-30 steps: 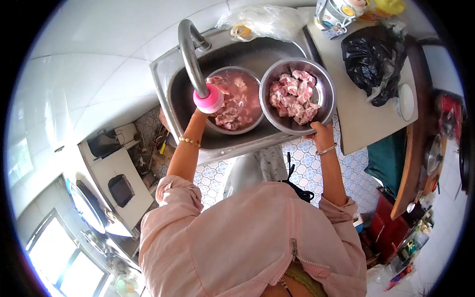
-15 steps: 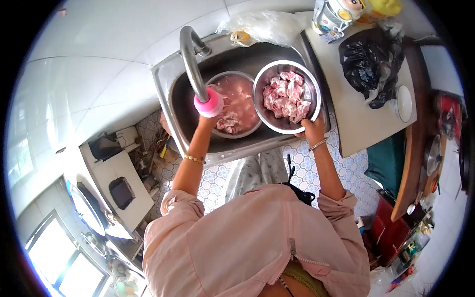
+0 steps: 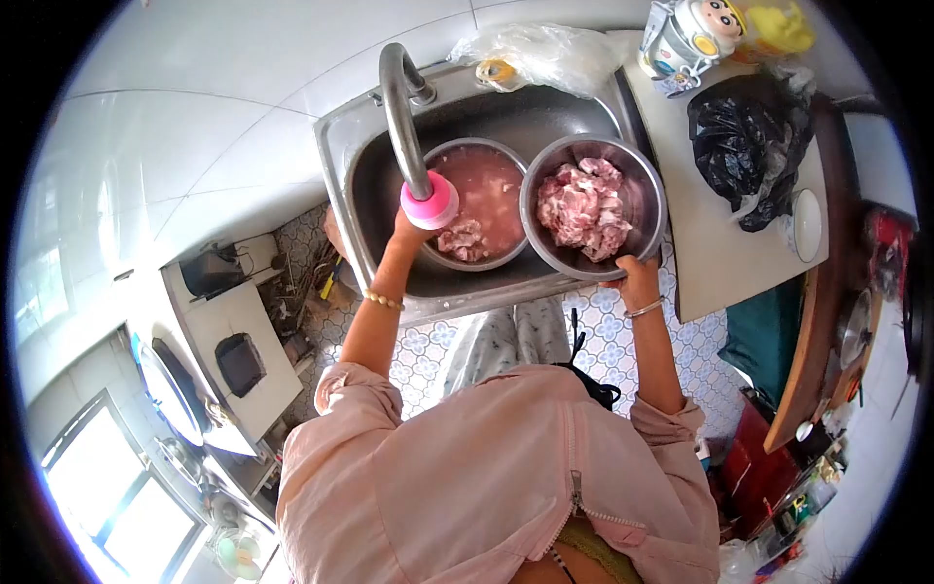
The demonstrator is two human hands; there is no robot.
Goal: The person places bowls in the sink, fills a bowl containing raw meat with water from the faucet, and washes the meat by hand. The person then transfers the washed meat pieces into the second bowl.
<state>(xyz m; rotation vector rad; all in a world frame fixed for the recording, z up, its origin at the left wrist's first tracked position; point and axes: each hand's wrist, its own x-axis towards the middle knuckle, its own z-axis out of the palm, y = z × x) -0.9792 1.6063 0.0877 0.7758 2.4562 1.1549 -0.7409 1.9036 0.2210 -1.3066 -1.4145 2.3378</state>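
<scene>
My right hand (image 3: 638, 280) grips the near rim of a steel bowl (image 3: 654, 226) with raw meat chunks (image 3: 587, 207) inside. This bowl is held over the right side of the sink (image 3: 379, 277). Beside it, a second steel bowl (image 3: 506, 258) sits in the sink, with pinkish water (image 3: 479, 190) and more meat pieces (image 3: 463, 238) low in it. My left hand (image 3: 413, 230) is at the left rim of that second bowl, under the pink tap nozzle (image 3: 429, 201). The nozzle covers its fingers, so their grip is hidden.
The curved metal tap (image 3: 397, 107) arches over the sink. A clear plastic bag (image 3: 545, 58) lies along the sink's back edge. On the right counter (image 3: 705, 277) are a black plastic bag (image 3: 744, 146), a white bowl (image 3: 806, 226) and a cartoon-figure cup (image 3: 693, 44).
The right-hand bowl has come slightly nearer to me and changed its tilt. My left hand stays under the nozzle. The whole view has shifted a little.
</scene>
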